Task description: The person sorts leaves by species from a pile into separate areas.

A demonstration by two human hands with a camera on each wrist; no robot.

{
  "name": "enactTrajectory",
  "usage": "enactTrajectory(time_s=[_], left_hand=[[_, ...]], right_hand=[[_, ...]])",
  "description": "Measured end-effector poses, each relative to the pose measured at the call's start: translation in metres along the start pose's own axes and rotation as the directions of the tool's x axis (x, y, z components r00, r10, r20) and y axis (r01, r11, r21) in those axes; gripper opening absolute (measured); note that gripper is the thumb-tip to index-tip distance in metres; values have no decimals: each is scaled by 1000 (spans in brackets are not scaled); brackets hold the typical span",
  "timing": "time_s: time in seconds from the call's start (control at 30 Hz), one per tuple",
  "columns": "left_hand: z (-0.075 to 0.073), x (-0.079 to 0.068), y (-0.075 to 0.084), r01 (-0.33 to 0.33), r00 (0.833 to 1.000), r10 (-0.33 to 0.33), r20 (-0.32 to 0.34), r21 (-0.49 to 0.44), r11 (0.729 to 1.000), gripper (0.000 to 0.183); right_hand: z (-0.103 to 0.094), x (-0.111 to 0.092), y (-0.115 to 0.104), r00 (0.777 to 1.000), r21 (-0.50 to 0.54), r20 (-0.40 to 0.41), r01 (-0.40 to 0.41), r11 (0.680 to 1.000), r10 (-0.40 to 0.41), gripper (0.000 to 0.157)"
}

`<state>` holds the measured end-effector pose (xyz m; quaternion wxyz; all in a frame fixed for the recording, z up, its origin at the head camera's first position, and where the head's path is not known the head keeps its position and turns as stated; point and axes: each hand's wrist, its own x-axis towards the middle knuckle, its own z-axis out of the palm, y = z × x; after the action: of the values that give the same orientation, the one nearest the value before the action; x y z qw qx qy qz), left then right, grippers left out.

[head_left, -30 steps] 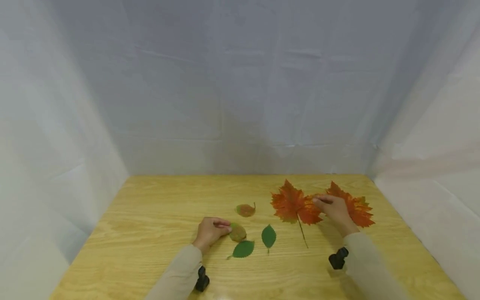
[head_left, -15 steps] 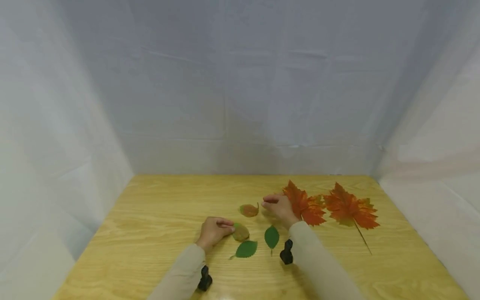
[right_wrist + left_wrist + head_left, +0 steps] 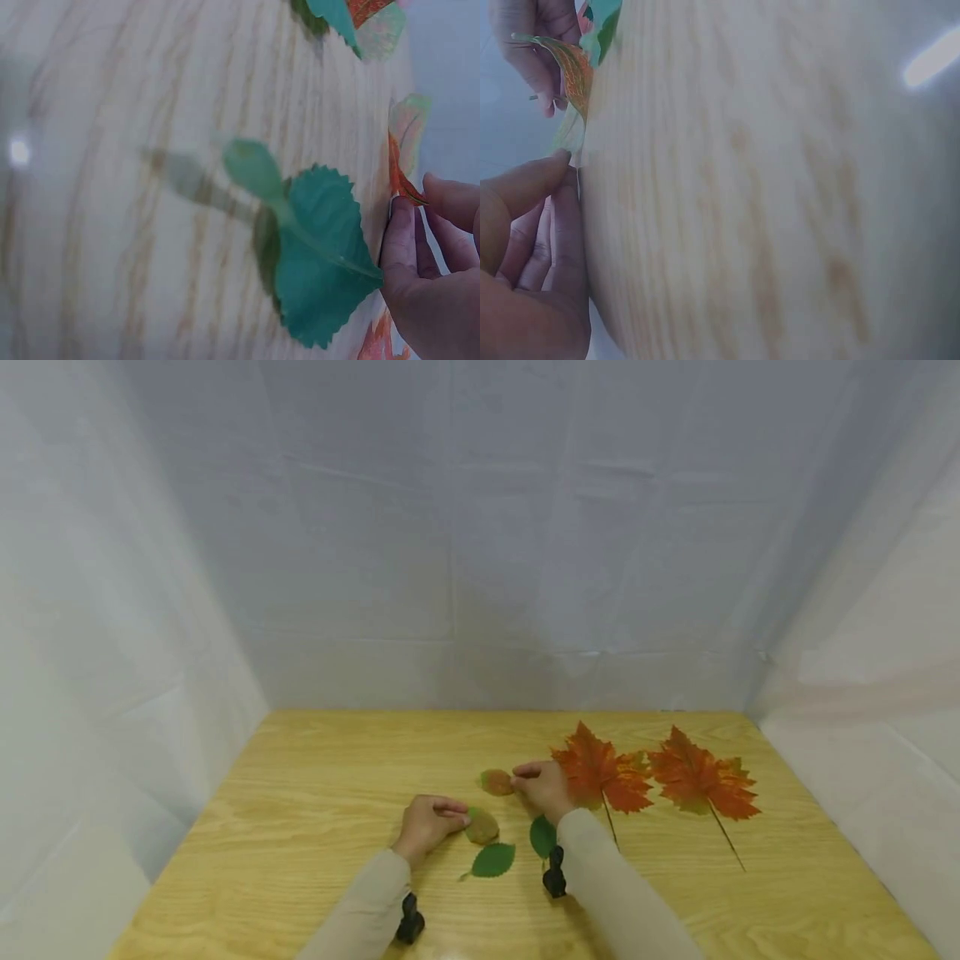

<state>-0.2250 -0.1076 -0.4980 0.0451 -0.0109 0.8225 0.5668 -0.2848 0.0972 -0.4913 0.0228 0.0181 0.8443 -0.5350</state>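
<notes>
Through the head camera I have the left hand (image 3: 429,827) pinching the left edge of the nearer brown-green leaf (image 3: 482,828) on the wooden table (image 3: 337,768), just beyond a serrated green leaf (image 3: 492,860), while the right hand (image 3: 546,789) pinches the stem end of the farther brown-green leaf (image 3: 495,782), left of two orange maple leaves (image 3: 592,766) (image 3: 696,775). My left wrist view shows thumb and fingertips meeting on the nearer leaf's pale edge. In my right wrist view, thumb and finger grip the farther leaf's stem, beyond a second green leaf (image 3: 319,259).
</notes>
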Motion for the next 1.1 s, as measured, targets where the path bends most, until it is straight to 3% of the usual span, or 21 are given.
enactTrajectory(time_s=[0.33, 0.63, 0.93, 1.1], left_hand=[[-1, -1, 0, 15, 1000, -15, 2, 2, 1000, 19], [-3, -1, 0, 19, 1000, -19, 6, -2, 1000, 18], [-2, -2, 3, 7, 1000, -7, 4, 18, 1000, 18], [-1, -1, 3, 9, 1000, -9, 7, 4, 1000, 17]], right_hand=[[2, -2, 1, 999, -12, -36, 19, 1000, -20, 9], [7, -4, 1, 994, -66, -29, 101, 993, -103, 12], [4, -3, -6, 981, -1, -145, 132, 991, -131, 16], [4, -2, -1, 975, -9, -204, 85, 996, -85, 16]])
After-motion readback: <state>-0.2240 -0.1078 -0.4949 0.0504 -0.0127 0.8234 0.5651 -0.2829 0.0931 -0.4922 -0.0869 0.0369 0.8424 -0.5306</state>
